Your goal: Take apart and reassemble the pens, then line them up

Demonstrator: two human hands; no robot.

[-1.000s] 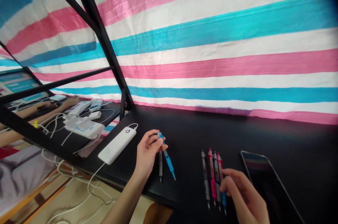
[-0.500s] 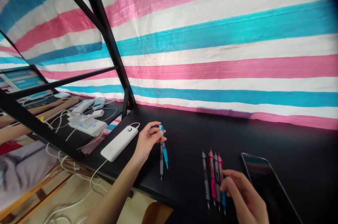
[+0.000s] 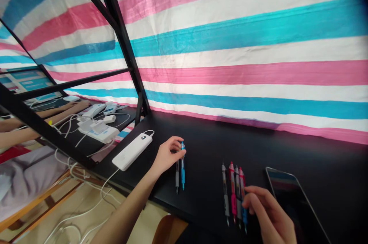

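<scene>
Blue was the pen [image 3: 183,165] that the left hand [image 3: 166,156] pinched near its top, fingers closed on it, with its tip low at the black tabletop [image 3: 207,144]. It lay right beside a grey pen [image 3: 177,177], both pointing toward the near edge. A white power bank [image 3: 132,151] with its cable sat just to the left of that hand.

Over on the right, the right hand [image 3: 270,217] had its fingers curled together, with the tips resting on the end of a row of four pens [image 3: 234,192] (grey, pink, grey, and pink with blue). A dark tablet [image 3: 293,205] lay just beside them.

Pens are round, so a small bump could have sent them rolling, and their tips were near the edge, so one might have dropped to the floor. A push from the right hand could have spread the neat row, or knocked a pen against the tablet. A sleeve or wrist could also have snagged the cable.
</scene>
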